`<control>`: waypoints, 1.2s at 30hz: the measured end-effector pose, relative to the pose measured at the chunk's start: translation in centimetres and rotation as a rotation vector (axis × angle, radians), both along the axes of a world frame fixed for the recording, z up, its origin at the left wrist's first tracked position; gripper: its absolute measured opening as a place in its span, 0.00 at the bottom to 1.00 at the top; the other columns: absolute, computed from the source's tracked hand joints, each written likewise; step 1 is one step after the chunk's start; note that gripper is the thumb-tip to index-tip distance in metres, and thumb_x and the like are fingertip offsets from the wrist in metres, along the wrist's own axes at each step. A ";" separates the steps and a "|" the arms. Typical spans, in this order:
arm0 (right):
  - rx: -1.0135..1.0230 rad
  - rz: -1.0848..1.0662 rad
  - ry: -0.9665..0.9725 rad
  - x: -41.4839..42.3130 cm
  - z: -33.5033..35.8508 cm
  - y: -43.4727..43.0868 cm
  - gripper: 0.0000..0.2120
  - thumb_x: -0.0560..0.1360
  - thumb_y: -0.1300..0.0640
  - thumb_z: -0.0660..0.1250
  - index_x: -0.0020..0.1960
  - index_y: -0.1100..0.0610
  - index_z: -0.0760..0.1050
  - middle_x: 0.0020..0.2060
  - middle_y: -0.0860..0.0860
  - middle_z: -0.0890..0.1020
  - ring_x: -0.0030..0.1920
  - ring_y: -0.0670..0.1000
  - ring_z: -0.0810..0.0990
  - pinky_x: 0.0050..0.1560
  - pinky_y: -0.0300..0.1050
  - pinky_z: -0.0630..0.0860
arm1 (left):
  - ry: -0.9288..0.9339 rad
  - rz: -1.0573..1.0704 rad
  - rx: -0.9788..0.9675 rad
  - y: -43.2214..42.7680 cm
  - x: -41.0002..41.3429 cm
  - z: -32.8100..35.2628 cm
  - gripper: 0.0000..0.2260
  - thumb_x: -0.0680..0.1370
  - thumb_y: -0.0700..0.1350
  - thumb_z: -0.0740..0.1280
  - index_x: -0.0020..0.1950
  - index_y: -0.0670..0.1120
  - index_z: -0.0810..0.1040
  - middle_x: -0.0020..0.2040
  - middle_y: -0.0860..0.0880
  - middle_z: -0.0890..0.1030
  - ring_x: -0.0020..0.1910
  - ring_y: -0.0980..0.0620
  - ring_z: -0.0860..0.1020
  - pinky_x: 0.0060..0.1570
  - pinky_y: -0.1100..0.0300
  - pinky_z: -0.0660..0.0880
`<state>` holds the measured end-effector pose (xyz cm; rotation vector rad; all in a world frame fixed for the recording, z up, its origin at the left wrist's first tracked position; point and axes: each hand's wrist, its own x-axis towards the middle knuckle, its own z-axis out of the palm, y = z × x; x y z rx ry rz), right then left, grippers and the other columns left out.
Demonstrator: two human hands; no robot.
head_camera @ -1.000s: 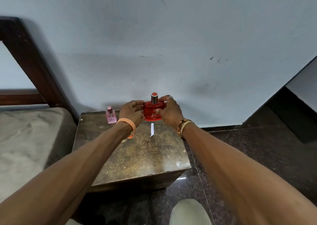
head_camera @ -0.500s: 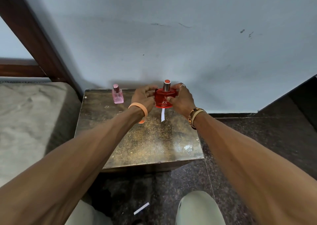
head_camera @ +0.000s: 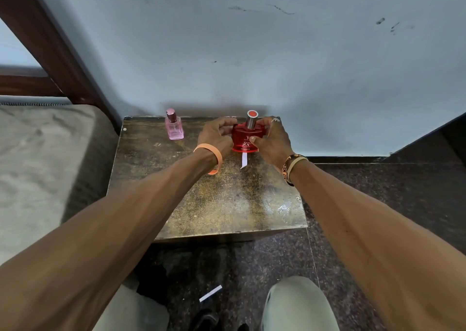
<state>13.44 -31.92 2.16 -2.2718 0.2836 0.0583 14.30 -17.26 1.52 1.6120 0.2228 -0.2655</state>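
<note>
A round red perfume bottle (head_camera: 245, 139) with a silver neck and red-topped cap stands at the back of a small brown stone-topped table (head_camera: 227, 199). My left hand (head_camera: 216, 135) grips its left side and my right hand (head_camera: 271, 139) grips its right side, thumb on the front label. A white paper strip (head_camera: 243, 159) lies on the table just in front of the bottle. A small pink perfume bottle (head_camera: 174, 126) stands upright to the left, apart from my hands.
A grey-blue wall (head_camera: 252, 53) rises right behind the table. A bed with a grey mattress (head_camera: 37, 166) and dark wooden frame is at the left. Dark speckled floor (head_camera: 378, 192) surrounds the table; a white paper strip (head_camera: 210, 293) lies between my knees.
The view has tilted down and moved closer. Both hands stay around the red bottle, which has kept its place at the back of the table.
</note>
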 end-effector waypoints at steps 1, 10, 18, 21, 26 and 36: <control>0.000 0.002 0.001 0.1 -0.1 0.0 0.18 0.74 0.60 0.72 0.62 0.53 0.74 0.52 0.47 0.79 0.54 0.50 0.78 0.57 0.47 0.76 | 0.000 0.002 0.003 0.1 0.0 0.0 0.25 0.68 0.22 0.61 0.58 0.43 0.78 0.55 0.42 0.82 0.52 0.46 0.82 0.50 0.51 0.80; 0.074 0.028 0.046 0.1 -1.1 0.1 0.18 0.76 0.63 0.70 0.63 0.55 0.72 0.51 0.46 0.77 0.53 0.47 0.76 0.54 0.42 0.73 | -0.023 -0.017 0.074 0.4 -0.4 -0.5 0.26 0.68 0.22 0.59 0.59 0.43 0.78 0.55 0.44 0.82 0.51 0.49 0.82 0.41 0.62 0.78; 0.066 0.014 0.056 0.2 -1.3 -0.2 0.17 0.75 0.62 0.71 0.62 0.53 0.73 0.53 0.47 0.80 0.55 0.48 0.78 0.57 0.46 0.76 | -0.033 -0.031 0.086 0.6 -0.6 -0.7 0.25 0.67 0.22 0.60 0.54 0.47 0.78 0.56 0.42 0.82 0.53 0.46 0.82 0.44 0.56 0.80; 0.070 0.013 0.065 0.1 -1.3 -0.2 0.18 0.75 0.61 0.71 0.63 0.53 0.72 0.54 0.47 0.80 0.55 0.49 0.78 0.59 0.48 0.76 | -0.023 -0.037 0.081 0.7 -0.7 -0.6 0.25 0.68 0.22 0.61 0.56 0.46 0.77 0.57 0.42 0.81 0.55 0.45 0.81 0.49 0.51 0.80; 0.064 0.030 0.121 -0.1 -0.6 -0.1 0.22 0.75 0.65 0.70 0.67 0.56 0.71 0.58 0.51 0.80 0.59 0.52 0.78 0.62 0.51 0.75 | -0.041 -0.061 0.215 0.7 -1.0 -0.5 0.26 0.69 0.25 0.63 0.63 0.45 0.75 0.62 0.43 0.79 0.59 0.45 0.79 0.57 0.43 0.77; -0.034 -0.039 0.107 -2.4 3.4 -1.3 0.30 0.76 0.63 0.69 0.75 0.58 0.62 0.71 0.56 0.70 0.70 0.56 0.70 0.68 0.50 0.70 | -0.119 -0.095 0.444 2.0 -3.3 2.9 0.22 0.73 0.29 0.64 0.64 0.45 0.75 0.60 0.47 0.80 0.60 0.52 0.77 0.59 0.61 0.73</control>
